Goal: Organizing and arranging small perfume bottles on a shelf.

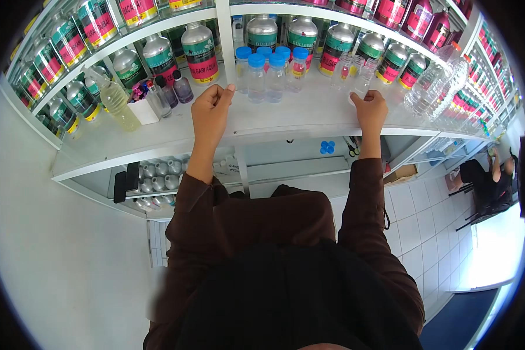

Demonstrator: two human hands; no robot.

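My left hand (212, 111) is raised over the front of the white shelf counter (288, 116), fingers curled in and thumb against them, with nothing visible in it. Just to its right stand several clear plastic bottles with blue caps (257, 78), apparently filled with clear liquid. My right hand (371, 107) has its thumb and finger around the lower part of a small uncapped clear bottle (364, 81); the fingers partly hide its base. Two more uncapped clear bottles (341, 72) stand just behind it, to the left.
Labelled metal bottles (200, 52) line the back. At left are a spray bottle of yellowish liquid (120, 103), a small white box (144, 110) and dark-capped glass bottles (183, 87). Large clear bottles (437, 83) stand right. Below lie blue caps (327, 147) and scissors (352, 148). A person (492, 179) sits far right.
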